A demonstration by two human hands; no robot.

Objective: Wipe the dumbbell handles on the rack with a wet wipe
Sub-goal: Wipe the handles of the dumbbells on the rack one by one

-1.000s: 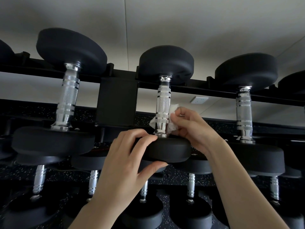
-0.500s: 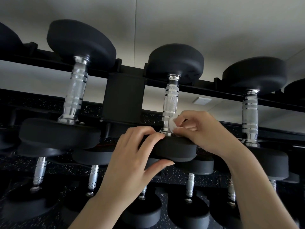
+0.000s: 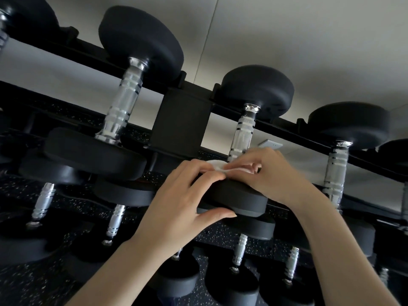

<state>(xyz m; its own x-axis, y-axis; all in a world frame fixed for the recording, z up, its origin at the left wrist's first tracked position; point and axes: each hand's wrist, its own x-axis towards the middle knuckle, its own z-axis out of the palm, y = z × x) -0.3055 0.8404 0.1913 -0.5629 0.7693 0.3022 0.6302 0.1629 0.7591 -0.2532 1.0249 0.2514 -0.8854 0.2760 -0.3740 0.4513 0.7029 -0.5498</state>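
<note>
My left hand [image 3: 185, 204] sits at the centre of the frame, clamped on the near head [image 3: 234, 197] of the middle dumbbell: the fingers curl over its top edge and the thumb presses up from below, so the weight should not roll in its cradle while I work on it. My right hand [image 3: 276, 173], just right of centre, pinches the wipe [image 3: 217, 167] between thumb and fingertips, the fingers bunched together around the white wad. The wipe is down at the base of the handle [image 3: 242, 134], where the chrome meets the near head, and it lies partly across the top of that head, touching my left fingertips. I judge I am at the bottom of a stroke, cleaning the collar where grime gathers; the knurled length above the wipe stands bare, running up to the far head at upper centre. The rack [image 3: 183, 124] crosses the frame as a dark bar from upper left to right, and it holds each dumbbell tilted with its handle facing me, which is why I can reach in from below. The neighbour handles, one at upper left [image 3: 123, 100] and one at right [image 3: 336, 171], are not being touched; whether they are clean I cannot tell. More dumbbells sit on the lower tier at the bottom of the frame.
</note>
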